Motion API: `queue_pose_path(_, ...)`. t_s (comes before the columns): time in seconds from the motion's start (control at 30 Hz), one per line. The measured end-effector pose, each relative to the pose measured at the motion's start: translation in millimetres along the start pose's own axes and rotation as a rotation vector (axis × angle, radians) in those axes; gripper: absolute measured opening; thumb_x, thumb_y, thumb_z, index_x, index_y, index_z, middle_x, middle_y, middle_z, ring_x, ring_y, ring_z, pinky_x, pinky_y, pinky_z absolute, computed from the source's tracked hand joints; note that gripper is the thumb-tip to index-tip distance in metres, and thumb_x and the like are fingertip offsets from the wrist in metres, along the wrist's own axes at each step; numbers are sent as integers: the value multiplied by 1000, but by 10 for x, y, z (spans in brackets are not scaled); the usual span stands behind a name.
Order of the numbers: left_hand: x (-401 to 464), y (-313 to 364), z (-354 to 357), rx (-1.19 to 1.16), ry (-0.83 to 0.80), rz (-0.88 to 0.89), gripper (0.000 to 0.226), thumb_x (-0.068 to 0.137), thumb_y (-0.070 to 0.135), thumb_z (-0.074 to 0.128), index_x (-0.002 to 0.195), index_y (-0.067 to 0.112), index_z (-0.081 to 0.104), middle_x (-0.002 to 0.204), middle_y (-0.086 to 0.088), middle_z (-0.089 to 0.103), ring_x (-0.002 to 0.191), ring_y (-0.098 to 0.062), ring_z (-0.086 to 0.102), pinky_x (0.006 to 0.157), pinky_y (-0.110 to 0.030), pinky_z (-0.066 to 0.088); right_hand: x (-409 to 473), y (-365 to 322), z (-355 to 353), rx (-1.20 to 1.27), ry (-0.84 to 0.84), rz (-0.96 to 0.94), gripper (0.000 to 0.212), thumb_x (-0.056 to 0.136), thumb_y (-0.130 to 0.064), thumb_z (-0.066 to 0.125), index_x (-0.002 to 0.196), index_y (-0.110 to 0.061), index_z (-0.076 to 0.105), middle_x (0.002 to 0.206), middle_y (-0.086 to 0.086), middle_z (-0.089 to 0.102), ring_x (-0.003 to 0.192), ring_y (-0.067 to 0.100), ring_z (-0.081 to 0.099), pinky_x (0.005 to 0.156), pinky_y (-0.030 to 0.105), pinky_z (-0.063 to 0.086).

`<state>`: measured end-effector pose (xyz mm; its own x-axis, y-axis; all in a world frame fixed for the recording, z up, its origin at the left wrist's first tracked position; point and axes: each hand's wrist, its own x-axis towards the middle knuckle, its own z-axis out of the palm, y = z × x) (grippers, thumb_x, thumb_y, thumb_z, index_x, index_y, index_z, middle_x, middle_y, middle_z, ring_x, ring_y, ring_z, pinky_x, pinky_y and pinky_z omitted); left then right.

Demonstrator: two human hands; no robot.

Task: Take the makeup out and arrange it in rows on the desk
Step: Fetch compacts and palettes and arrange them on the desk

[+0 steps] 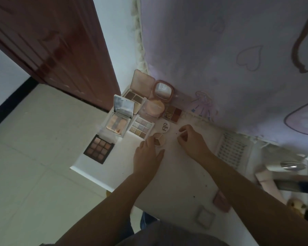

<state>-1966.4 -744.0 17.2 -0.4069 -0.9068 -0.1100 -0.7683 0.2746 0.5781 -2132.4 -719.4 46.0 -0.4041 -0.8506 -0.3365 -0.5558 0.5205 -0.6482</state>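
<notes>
Two bare hands over a white desk (176,174), in dim light. Left hand (148,153) flat and spread, fingers (146,142) resting on a small round open compact (159,138), covering part of it, not pinched round it. Right hand (190,139) curled, thumb and first finger nearly closed; maybe a tiny thing between them, too small to tell.

Round compact near the middle of the desk, just below a white round lid (164,127) with letters on it. Rows of makeup at the far left end: a dark nine-pan palette (98,148) close to the desk edge, a mirrored blush palette (119,124), a pale nine-pan palette (141,127), a small red-brown palette (172,113), a round pink mirror compact (162,91). More things not in rows yet: a lash tray (233,150) at the right, a pink case (220,201) and a clear square case (205,216) near the body.

What could go wrong: a sideways push from the left hand could bump the pale palette and spoil the row. Dark palette so near the edge could slip to the floor with a knock.

Round compact: no long side, open face up. Dark palette: long side running from near edge toward the far corner, tilted a bit against the desk edge.
</notes>
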Motion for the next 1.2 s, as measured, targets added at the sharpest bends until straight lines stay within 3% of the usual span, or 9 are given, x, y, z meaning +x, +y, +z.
queue_pose_path(0.1, -214, 163, 29, -35, -181, 178, 24, 91, 36, 52, 107, 21, 46, 91, 8, 46, 82, -12, 49, 70, -23, 40, -280, 161, -369, -39, -97, 5, 8, 90, -16, 56, 97, -19, 57, 81, -1, 65, 72, 14, 62, 59, 20, 46)
queue_pose_path(0.2, -471, 369, 187, 54, -567, 415, 21, 95, 32, 44, 110, 19, 50, 103, 0, 54, 94, -21, 53, 74, -28, 40, -778, 357, -607, -121, -224, 39, 10, 91, -15, 55, 99, -16, 59, 80, -2, 66, 70, 11, 62, 61, 20, 46)
queue_pose_path(0.37, -720, 624, 405, 202, -758, 525, 29, 98, 22, 36, 116, 10, 55, 115, -14, 58, 102, -30, 55, 83, -37, 44, -1740, 765, -313, -418, -330, 12, 27, 92, -25, 50, 117, -15, 54, 123, 3, 48, 109, 21, 52, 82, 25, 41)
queue_pose_path(0.5, -817, 680, 439, 179, -831, 489, 29, 97, 21, 39, 114, 7, 58, 112, -18, 62, 99, -31, 57, 84, -38, 46, -2139, 858, 66, -565, -200, -57, 44, 69, -30, 79, 105, -10, 63, 118, 9, 56, 90, 25, 64, 50, 22, 41)
queue_pose_path(0.67, -836, 624, 253, -178, -853, 165, 26, 95, 18, 45, 108, 3, 62, 103, -19, 65, 93, -31, 63, 85, -38, 51, -2046, 809, 163, -417, 10, -23, 33, 87, -35, 60, 114, -17, 54, 111, 0, 53, 82, 15, 55, 54, 12, 27)
queue_pose_path(0.83, -714, 406, -97, -978, -1025, -442, 38, 99, 32, 42, 115, 2, 60, 108, -20, 66, 94, -29, 66, 84, -39, 56, -1834, 327, 195, 57, 161, 4, 27, 84, -38, 65, 105, -28, 51, 101, -12, 49, 76, 6, 59, 59, 15, 50)
queue_pose_path(0.93, -645, 286, -340, -1293, -1061, -570, 40, 99, 33, 41, 119, 3, 58, 114, -21, 65, 101, -28, 65, 87, -35, 55, -1717, 63, 205, 137, 166, -52, 22, 83, -39, 65, 98, -35, 49, 99, -17, 51, 76, 2, 57, 59, 13, 48)
queue_pose_path(1.07, -519, 154, -550, -1450, -986, -667, 34, 98, 27, 44, 113, 1, 59, 106, -21, 68, 89, -26, 68, 78, -30, 58, -1509, -142, 110, 322, 38, -13, 13, 85, -31, 65, 93, -37, 56, 101, -18, 61, 74, 2, 63, 57, 16, 50)
queue_pose_path(1.2, -480, 54, -621, -1408, -959, -774, 34, 97, 29, 44, 116, 3, 56, 95, -19, 66, 69, -24, 67, 56, -23, 56, -1317, -166, 39, 655, -44, 118, 10, 94, -20, 55, 93, -18, 65, 86, -2, 73, 69, 15, 70, 54, 19, 51)
